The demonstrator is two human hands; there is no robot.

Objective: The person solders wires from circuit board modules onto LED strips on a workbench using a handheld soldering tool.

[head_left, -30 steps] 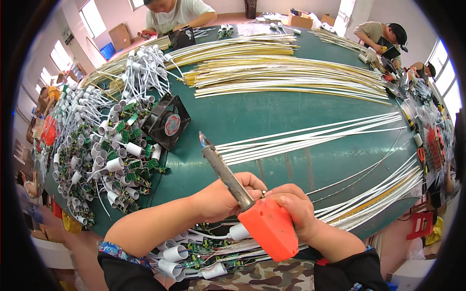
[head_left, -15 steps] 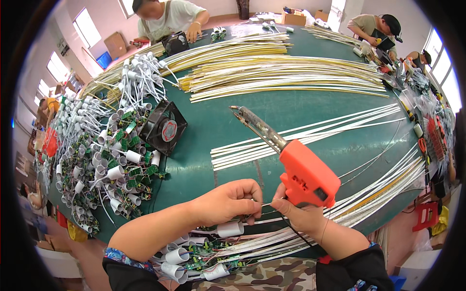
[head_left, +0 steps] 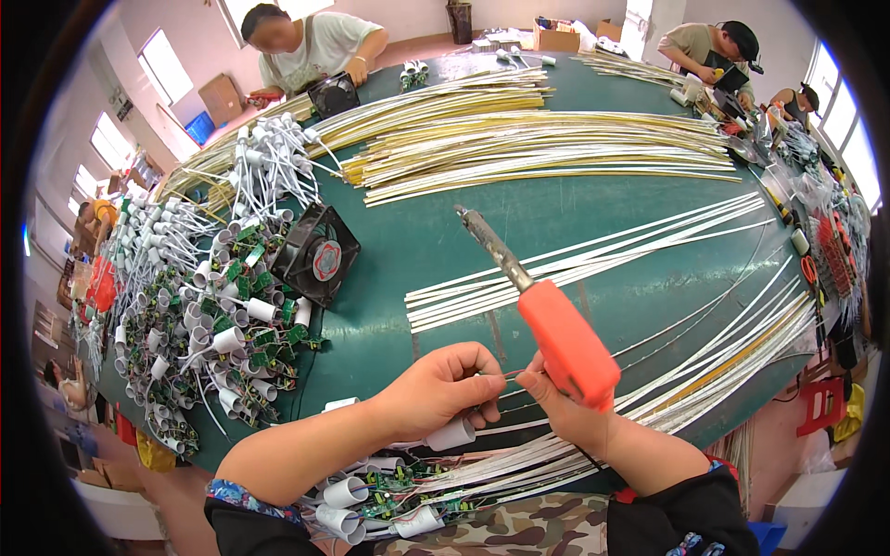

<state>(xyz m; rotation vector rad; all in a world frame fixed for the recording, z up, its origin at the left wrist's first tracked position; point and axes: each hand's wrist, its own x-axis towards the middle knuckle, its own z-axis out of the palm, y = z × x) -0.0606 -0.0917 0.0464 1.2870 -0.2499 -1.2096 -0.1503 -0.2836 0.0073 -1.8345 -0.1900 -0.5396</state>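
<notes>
My left hand (head_left: 454,387) is closed in a pinch on a thin reddish wire (head_left: 514,373) that runs across to my right fingertips. In my right hand (head_left: 579,419) sits a red soldering gun (head_left: 567,347), its metal barrel (head_left: 496,246) pointing up and to the left. My right thumb and forefinger are also pressed together at the wire's other side; what lies between them is partly hidden. Just below my left hand is a white plastic cylinder (head_left: 451,434). Long white strips (head_left: 528,461) and green circuit boards (head_left: 394,491) lie close to my lap, below both hands.
White cylinders and circuit boards (head_left: 222,324) are heaped on the left beside a black fan (head_left: 317,255). White strips (head_left: 575,250) and bundled yellow-white strips (head_left: 547,144) lie across the green table (head_left: 389,250). Other people work at the far side. Tools and a wire brush (head_left: 828,246) are at right.
The soldering gun has turned in my right hand and sits slightly lower and further left. A reddish wire now shows between my fingers. Across the table, a person has leaned toward the fan.
</notes>
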